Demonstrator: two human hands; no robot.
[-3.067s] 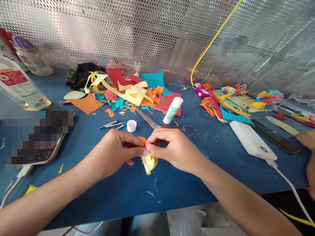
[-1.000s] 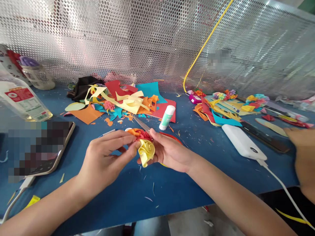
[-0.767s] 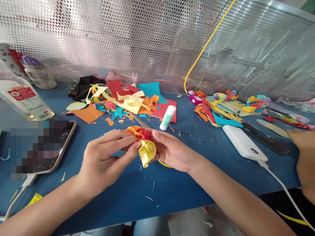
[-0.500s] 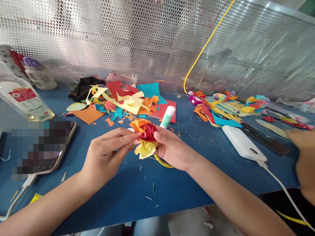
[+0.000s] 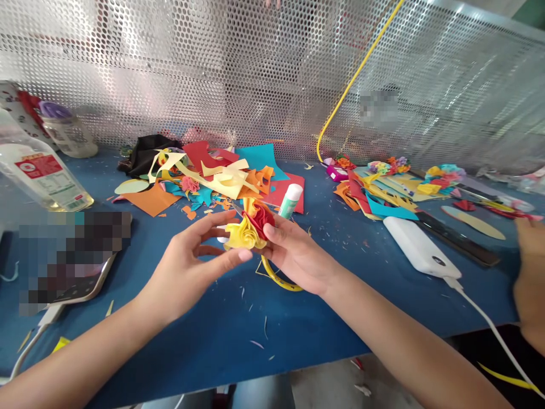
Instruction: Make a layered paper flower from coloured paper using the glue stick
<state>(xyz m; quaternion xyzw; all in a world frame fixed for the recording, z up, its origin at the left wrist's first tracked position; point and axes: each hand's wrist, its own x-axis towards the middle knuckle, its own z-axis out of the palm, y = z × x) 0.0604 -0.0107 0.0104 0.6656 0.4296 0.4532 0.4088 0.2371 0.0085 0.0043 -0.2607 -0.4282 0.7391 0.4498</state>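
Note:
A cluster of rolled paper flowers (image 5: 250,227), yellow, red and orange, is held above the blue table (image 5: 221,335). My right hand (image 5: 298,255) grips it from the right side. Fingers of my left hand (image 5: 191,267) are spread, with the thumb and fingertips touching the yellow flower from the left and below. A yellow ring-shaped strip (image 5: 279,278) lies on the table under my right hand. A glue stick (image 5: 291,200) lies uncapped just behind the flowers, with scissors partly hidden behind them.
A heap of coloured paper scraps (image 5: 204,173) lies behind the hands, another pile (image 5: 383,187) at the right. A phone (image 5: 72,261) and oil bottle (image 5: 40,176) sit left. A white power bank (image 5: 421,247) with cable sits right. Another person's hand (image 5: 530,272) is at the right edge.
The flower cluster has been turned and lifted, so the yellow flower now faces left. My left fingers have spread apart. The yellow strip under my right hand has come into view.

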